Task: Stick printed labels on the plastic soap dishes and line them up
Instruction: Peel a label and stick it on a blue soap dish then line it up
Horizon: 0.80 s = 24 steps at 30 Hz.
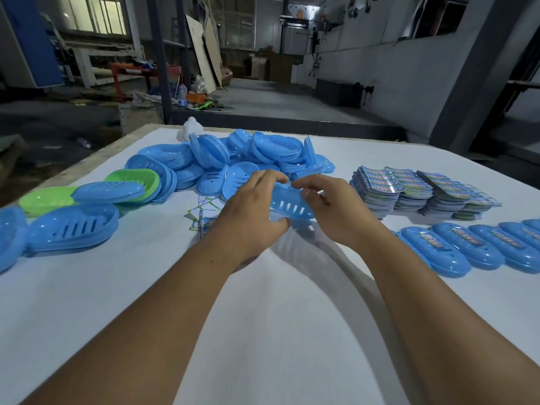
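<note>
I have both hands curled round one blue soap dish (pixel 287 204) above the middle of the table (pixel 263 331): left hand (pixel 251 213) on its near-left end, right hand (pixel 330 211) pinching the far rim. I can't see a label on it. If I lose my hold, it may drop onto the loose label backings (pixel 201 211) beneath, or I could set it crooked against the labelled row (pixel 479 247) at near right.

Soap dishes (pixel 233 159) — glossy translucent plastic, blue and green; label stacks (pixel 409 188) — shiny printed paper; table (pixel 263 317) covered in a matt, smooth white sheet
</note>
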{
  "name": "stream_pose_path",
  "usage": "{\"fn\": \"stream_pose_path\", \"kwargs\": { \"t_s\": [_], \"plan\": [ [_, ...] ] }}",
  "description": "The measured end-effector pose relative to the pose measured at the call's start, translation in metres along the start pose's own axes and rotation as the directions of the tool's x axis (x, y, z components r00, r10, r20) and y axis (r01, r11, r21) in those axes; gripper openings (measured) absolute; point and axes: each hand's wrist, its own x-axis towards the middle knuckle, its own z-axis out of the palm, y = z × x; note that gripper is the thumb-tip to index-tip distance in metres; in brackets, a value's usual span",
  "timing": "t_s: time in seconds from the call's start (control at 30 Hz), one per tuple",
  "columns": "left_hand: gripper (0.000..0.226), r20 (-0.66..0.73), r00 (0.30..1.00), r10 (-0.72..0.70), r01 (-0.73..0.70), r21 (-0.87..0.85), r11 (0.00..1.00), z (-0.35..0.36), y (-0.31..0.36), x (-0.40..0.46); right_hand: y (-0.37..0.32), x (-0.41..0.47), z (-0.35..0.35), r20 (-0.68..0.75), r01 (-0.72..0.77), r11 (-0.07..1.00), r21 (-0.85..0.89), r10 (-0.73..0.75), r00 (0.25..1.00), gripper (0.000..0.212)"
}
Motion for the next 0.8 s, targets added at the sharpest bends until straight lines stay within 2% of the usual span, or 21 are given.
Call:
{"fn": "stream_pose_path", "kwargs": {
  "t_s": [0.17, 0.4, 0.5, 0.7, 0.8],
  "plan": [
    [0.075, 0.054, 0.998, 0.022, -0.023, 0.010, 1.000, -0.003, 0.001, 0.000, 0.004, 0.004, 0.000, -0.011, -0.042, 0.990, 0.132, 0.043, 0.999, 0.026],
    [0.077, 0.181, 0.978, -0.102, 0.086, 0.096, 0.992, -0.004, -0.002, -0.001, 0.011, 0.003, 0.004, 0.049, -0.116, 0.990, 0.084, 0.112, 0.992, 0.009],
    [0.074, 0.213, 0.963, -0.165, 0.141, 0.125, 0.982, -0.002, -0.003, 0.000, 0.012, 0.000, 0.005, 0.120, -0.157, 0.986, 0.062, 0.149, 0.982, 0.022],
    [0.077, 0.272, 0.943, -0.189, 0.114, 0.268, 0.957, -0.001, -0.004, -0.002, 0.011, -0.003, 0.005, 0.163, -0.186, 0.981, -0.056, 0.193, 0.968, 0.031],
    [0.069, 0.197, 0.947, -0.252, 0.186, 0.304, 0.934, -0.005, -0.003, -0.002, 0.010, -0.003, 0.005, 0.159, -0.207, 0.976, -0.073, 0.216, 0.963, 0.035]
  ]
}}
